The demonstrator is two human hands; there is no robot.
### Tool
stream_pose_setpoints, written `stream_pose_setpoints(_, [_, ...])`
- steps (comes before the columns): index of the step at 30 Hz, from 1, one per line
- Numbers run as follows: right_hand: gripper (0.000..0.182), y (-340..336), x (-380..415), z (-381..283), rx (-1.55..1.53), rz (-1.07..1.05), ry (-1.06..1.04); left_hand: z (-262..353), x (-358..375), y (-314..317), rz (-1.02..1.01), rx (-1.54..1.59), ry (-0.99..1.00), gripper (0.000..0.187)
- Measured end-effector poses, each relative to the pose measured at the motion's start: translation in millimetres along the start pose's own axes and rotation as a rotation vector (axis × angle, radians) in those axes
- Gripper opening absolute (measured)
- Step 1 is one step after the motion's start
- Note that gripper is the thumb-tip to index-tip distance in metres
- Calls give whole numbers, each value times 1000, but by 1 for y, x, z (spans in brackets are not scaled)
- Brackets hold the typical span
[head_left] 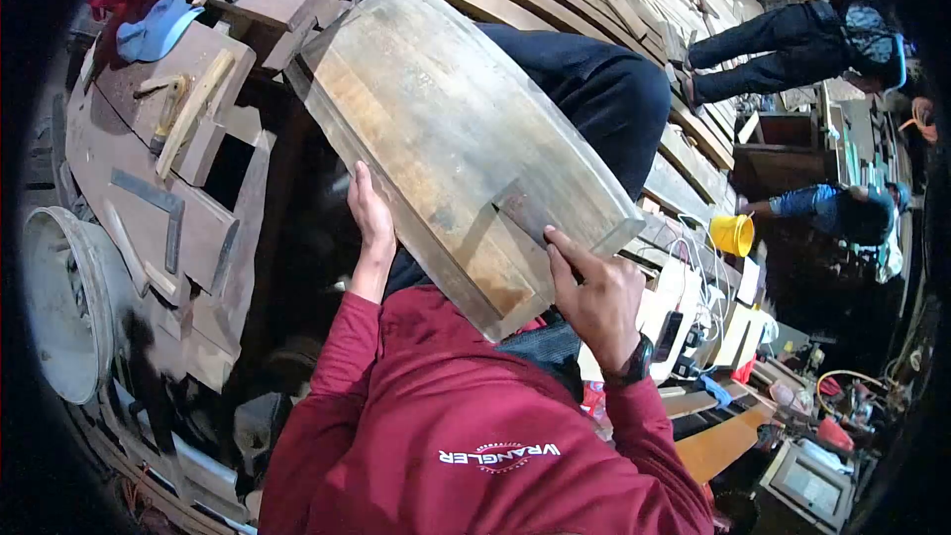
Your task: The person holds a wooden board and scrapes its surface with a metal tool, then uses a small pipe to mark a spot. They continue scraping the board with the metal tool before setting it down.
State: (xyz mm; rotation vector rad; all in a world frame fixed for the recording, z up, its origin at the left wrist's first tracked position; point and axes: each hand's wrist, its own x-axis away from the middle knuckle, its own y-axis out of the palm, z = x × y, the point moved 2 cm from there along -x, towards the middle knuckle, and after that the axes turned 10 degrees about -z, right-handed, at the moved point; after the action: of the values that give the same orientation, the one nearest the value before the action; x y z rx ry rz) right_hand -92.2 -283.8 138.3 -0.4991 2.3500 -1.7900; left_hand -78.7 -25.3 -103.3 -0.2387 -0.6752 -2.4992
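A wide wooden panel point(426, 129) with bevelled edges and pale, worn patches lies tilted across my lap. My left hand point(370, 213) holds it by its near left edge, partly hidden by the wood. At the panel's lower right, my right hand point(598, 295) grips a thin, dark rectangular piece point(525, 208) that lies against the panel's face. The index finger is stretched along its end; the other fingers curl under. A dark watch is on the right wrist.
A brown workbench point(119, 154) on the left bears a metal square point(173, 208), a wooden-handled tool and a blue cap point(157, 28). A white wheel rim point(67, 302) stands below. Stacked planks lie ahead. Two people, a yellow bucket point(731, 235) and tangled cables are on the right.
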Motion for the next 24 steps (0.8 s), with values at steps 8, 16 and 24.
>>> stream_pose_setpoints(8, [17, -1, -18, -10, 17, 47, 17, -1, 0, -1, 29, -91, -15, 66])
stream_pose_setpoints(16, [23, -2, -19, -16, 129, -60, 86, 16, 8, 7, 84, -149, -10, 59])
stream_pose_setpoints(24, [24, 0, -17, -14, 125, -57, 64, 21, 10, 13, 32, -111, -19, 67])
